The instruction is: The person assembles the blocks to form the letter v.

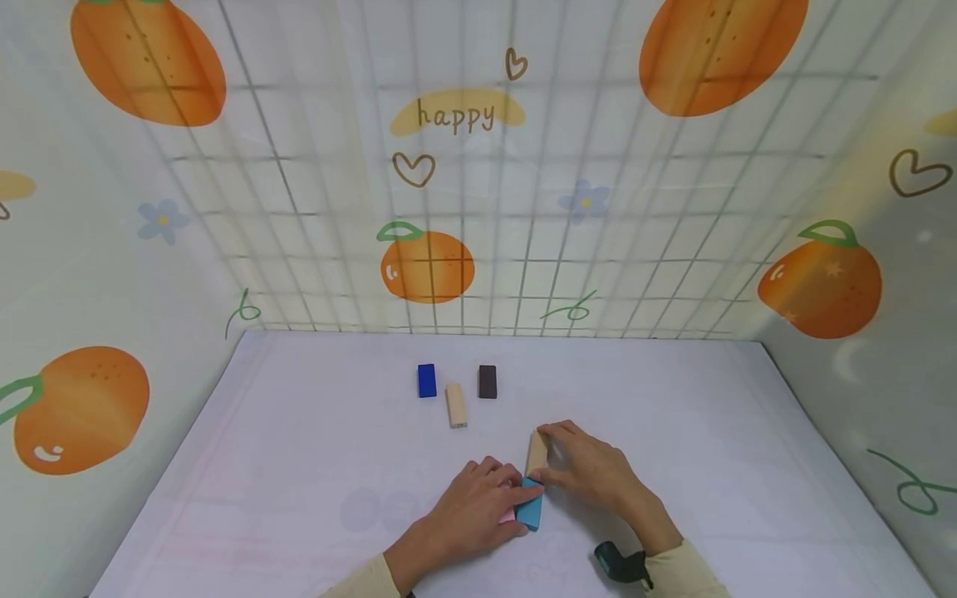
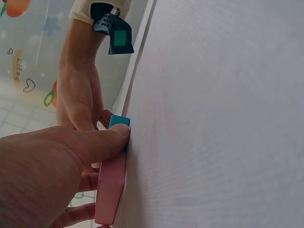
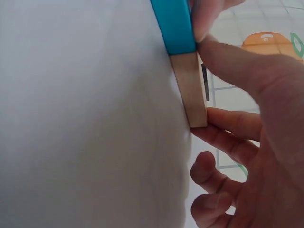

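At the front of the table, the left hand [image 1: 474, 507] lies over a pink block [image 2: 110, 190] and a light blue block [image 1: 531, 511], which sit side by side. Its thumb is against the near end of the light blue block and one finger reaches across that block's top. Much of the pink block is hidden under this hand in the head view. To the right, the right hand [image 1: 598, 472] pinches a plain wooden block [image 1: 537, 453] between thumb and fingertips. In the right wrist view, the wooden block's end meets the light blue block's end, roughly in line.
Farther back on the white table [image 1: 299, 432] lie a dark blue block [image 1: 427, 380], another plain wooden block [image 1: 456, 405] and a dark brown block [image 1: 488, 382]. Printed curtains with oranges [image 1: 428, 267] stand along the table's back and sides.
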The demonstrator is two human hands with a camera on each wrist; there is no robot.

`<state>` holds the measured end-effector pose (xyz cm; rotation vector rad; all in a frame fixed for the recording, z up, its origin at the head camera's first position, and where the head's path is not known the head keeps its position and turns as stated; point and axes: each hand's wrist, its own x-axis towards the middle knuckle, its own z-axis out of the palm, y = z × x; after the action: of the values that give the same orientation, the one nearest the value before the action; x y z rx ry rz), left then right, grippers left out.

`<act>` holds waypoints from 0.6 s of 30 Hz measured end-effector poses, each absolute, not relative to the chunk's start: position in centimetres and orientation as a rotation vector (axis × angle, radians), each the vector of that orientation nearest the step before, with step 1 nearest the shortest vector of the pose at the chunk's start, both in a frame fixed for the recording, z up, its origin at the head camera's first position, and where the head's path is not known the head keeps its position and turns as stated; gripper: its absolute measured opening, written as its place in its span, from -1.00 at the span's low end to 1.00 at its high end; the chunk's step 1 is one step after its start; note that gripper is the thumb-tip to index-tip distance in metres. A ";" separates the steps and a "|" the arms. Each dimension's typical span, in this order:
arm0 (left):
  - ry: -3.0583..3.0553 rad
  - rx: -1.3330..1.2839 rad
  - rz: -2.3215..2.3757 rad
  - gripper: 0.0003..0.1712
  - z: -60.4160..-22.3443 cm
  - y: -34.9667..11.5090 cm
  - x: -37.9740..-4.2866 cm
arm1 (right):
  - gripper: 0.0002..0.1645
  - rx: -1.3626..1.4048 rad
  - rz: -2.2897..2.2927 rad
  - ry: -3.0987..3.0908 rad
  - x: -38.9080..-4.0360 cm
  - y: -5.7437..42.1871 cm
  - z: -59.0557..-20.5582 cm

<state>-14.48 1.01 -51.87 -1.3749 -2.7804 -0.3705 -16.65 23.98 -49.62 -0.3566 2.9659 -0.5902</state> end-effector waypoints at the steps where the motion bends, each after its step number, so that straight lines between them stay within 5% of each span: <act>1: -2.777 -1.375 -0.369 -0.38 -51.8 1.0 -14.5 | -0.12 -0.357 -0.590 2.968 -16.6 24.0 -49.6; 18: -2.831 -1.359 -0.389 -0.39 -51.7 1.1 -14.4 | -0.13 -0.344 -0.587 2.964 -16.6 24.0 -49.7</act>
<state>-14.43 1.13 -51.66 -1.3594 -2.8315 -0.3894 -16.58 23.96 -49.73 -0.3435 2.9640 -0.5874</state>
